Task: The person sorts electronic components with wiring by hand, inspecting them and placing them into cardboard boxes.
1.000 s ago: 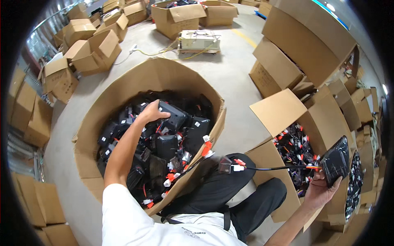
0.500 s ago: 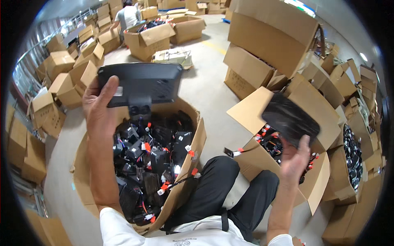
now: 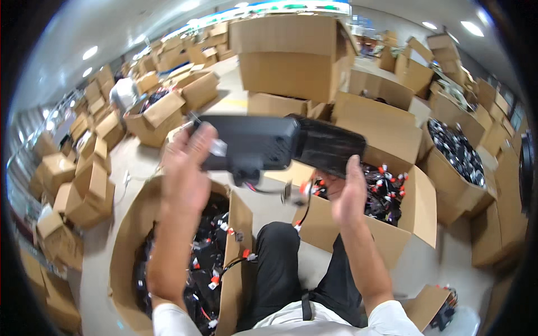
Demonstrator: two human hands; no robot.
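"What's at the back?"
"A big cardboard box, upright near the middle; lights on the ceiling; a person in a white top, off left, just beside an open box."
"And the sides?"
"Boxes crowd the left; a box of dark parts stands at right; nearer, a small box sits on the floor, a dark bundle at its edge."
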